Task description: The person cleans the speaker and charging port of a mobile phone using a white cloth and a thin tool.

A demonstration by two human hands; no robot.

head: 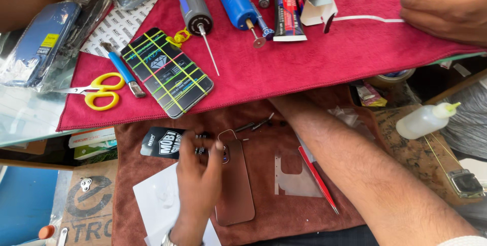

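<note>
Bright, even daylight falls from above; the red towelling cloth [314,68] is sharp and vivid; shadows are soft; the left hand [198,185] is motion-blurred; the frame's edges bend slightly.

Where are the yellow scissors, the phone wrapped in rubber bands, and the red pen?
Yellow scissors [103,91]: head view, on the yellow handle loops.
Phone wrapped in rubber bands [166,72]: head view, middle of its dark back.
Red pen [317,177]: head view, midway along its thin red barrel.

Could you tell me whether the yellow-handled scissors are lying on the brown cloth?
No, the yellow-handled scissors lie on the red cloth, beside the rubber-banded phone.
</note>
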